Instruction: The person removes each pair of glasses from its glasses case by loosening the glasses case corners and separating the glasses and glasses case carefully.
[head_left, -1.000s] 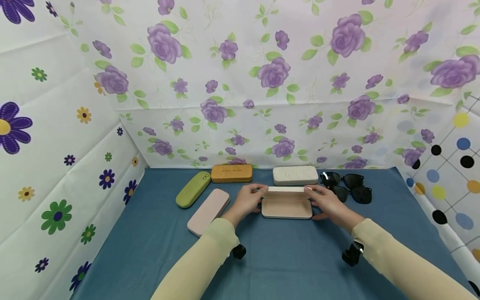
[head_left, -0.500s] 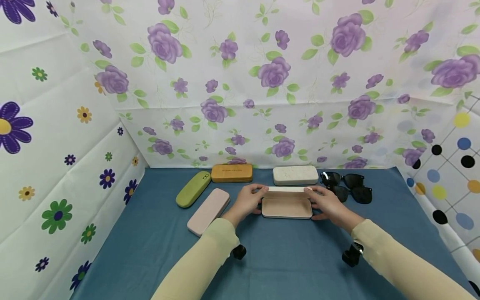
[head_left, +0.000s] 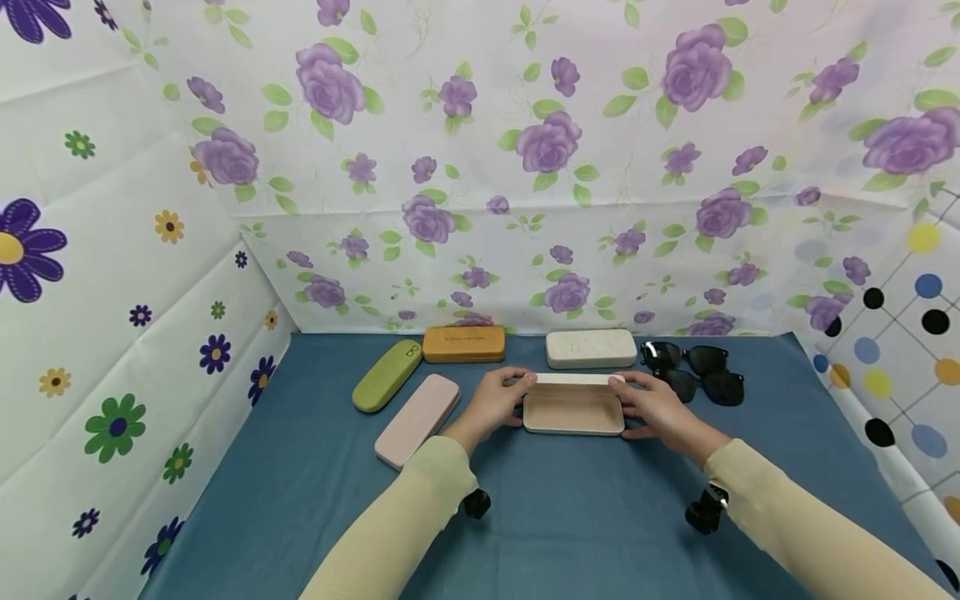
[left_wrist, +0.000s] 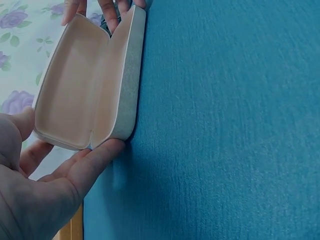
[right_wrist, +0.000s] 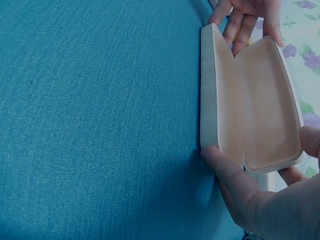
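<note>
Case in hand: we see a long hinged case (head_left: 573,412) with rounded corners, its lid (left_wrist: 70,85) raised and tilted back from the base (right_wrist: 224,100).
Lining: smooth peach-beige in both halves; the hinge line runs along the long side.
Shell: pale, grey-white and faintly mottled, with a thin light rim.
Case position: on the blue cloth (head_left: 570,533), between the 2 hands, long side toward the person.
Left grip: the left hand (head_left: 495,400) holds the left end, thumb at the lid edge, fingers at the end of the base.
Right grip: the right hand (head_left: 658,406) holds the right end in the same manner.
Behind the lid: we find a white case (head_left: 590,349), closed, just beyond the raised lid.
Beyond the right hand: 2 pairs of dark sunglasses (head_left: 723,388), set close together; we cannot tell whether they touch.
Left of the left hand: a pink case (head_left: 417,419), closed and lying diagonally, its near end beside the left sleeve (head_left: 382,525).
Far left: a green case (head_left: 387,377), diagonal, its far end just beside an orange case (head_left: 464,344).
Wrists: 1 small black device shows below each cuff.
Backdrop: a purple-rose sheet (head_left: 465,167) rises behind the cloth.
</note>
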